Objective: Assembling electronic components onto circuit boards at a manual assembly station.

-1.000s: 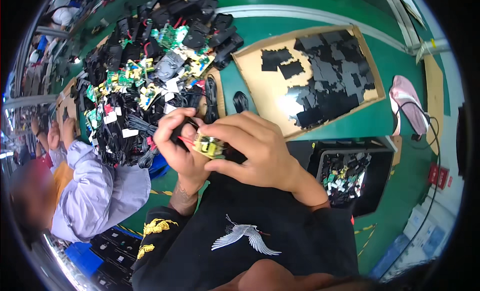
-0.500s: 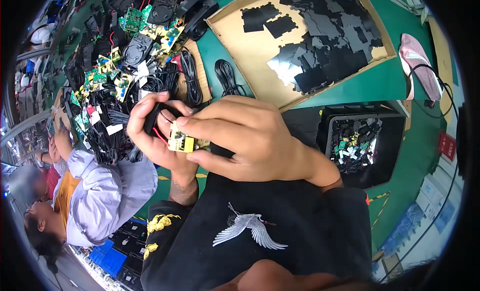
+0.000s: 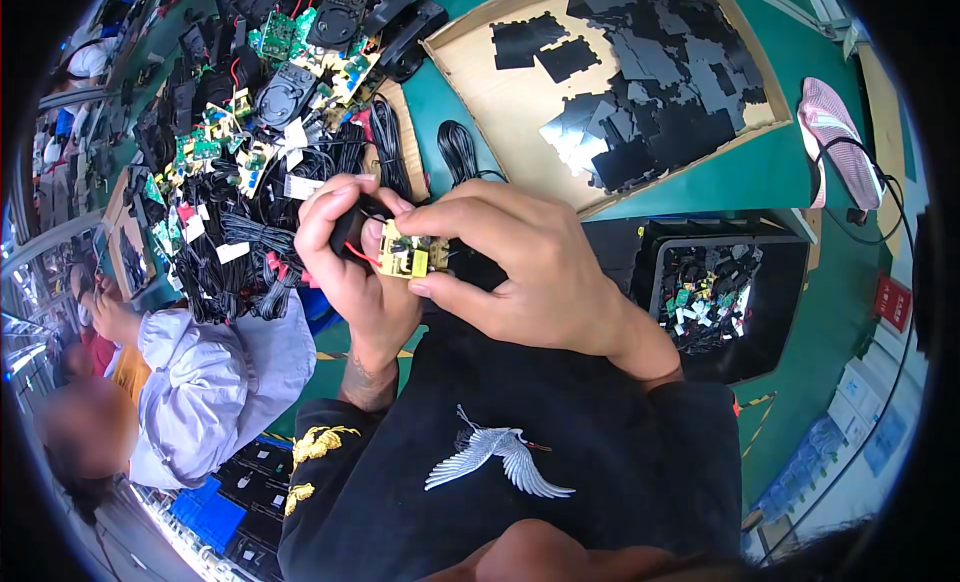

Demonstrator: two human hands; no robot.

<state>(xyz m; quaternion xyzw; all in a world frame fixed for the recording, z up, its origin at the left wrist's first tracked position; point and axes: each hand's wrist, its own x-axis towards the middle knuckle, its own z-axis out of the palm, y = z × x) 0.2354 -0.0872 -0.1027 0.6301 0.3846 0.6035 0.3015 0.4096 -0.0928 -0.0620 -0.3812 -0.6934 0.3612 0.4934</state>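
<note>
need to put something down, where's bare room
Green tabletop between the shallow brown cardboard tray and pink elongated object; also along the tray's left wall, beside its flat black pieces. Crowded: black casings, green boards and cables heaped at left.

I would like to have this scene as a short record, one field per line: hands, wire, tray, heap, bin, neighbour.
Left hand: holds a black part
Right hand: fingers pinch a small circuit board with yellow pieces
Wire: red wire between black part and board
Tray: cardboard tray, holding flat black pieces
Heap: mixed heap of black housings, boards and cables, left of tray
Bin: black bin at right, small mixed parts inside
Neighbour: person in lavender sleeves, at left
</note>
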